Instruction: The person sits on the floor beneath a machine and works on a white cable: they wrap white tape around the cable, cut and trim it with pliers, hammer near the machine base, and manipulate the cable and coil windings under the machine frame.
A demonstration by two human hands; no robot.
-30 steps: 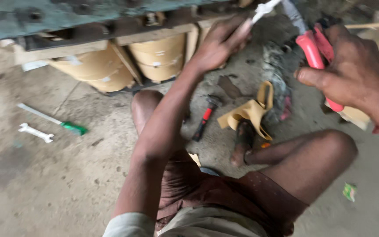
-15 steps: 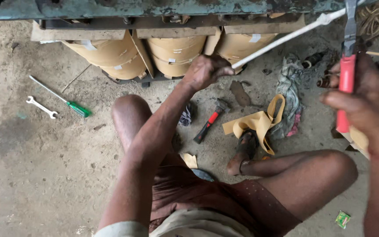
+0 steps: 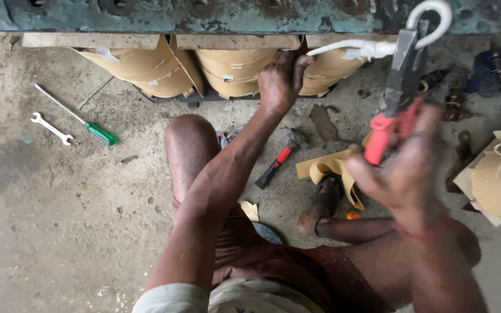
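Note:
My left hand (image 3: pixel 281 81) reaches forward and pinches the end of a thick white cable (image 3: pixel 352 50) against the paper-wrapped coils (image 3: pixel 230 72) under a rusty green frame (image 3: pixel 204 14). My right hand (image 3: pixel 404 168) is raised at the right, closed around red-handled pliers (image 3: pixel 392 116). The plier jaws point up at the cable's curved loop (image 3: pixel 433 23). I sit on the floor with my knees (image 3: pixel 189 145) spread.
A green-handled screwdriver (image 3: pixel 79 119) and a small spanner (image 3: pixel 51 128) lie on the concrete floor at left. A red-handled hammer (image 3: pixel 278 159) and yellow paper strips (image 3: pixel 326 168) lie between my legs. Another wrapped coil (image 3: pixel 500 179) stands at right.
My left hand has slid along the cable to the coil face. My right hand with the pliers has moved left and down, with the jaws now by the cable's loop.

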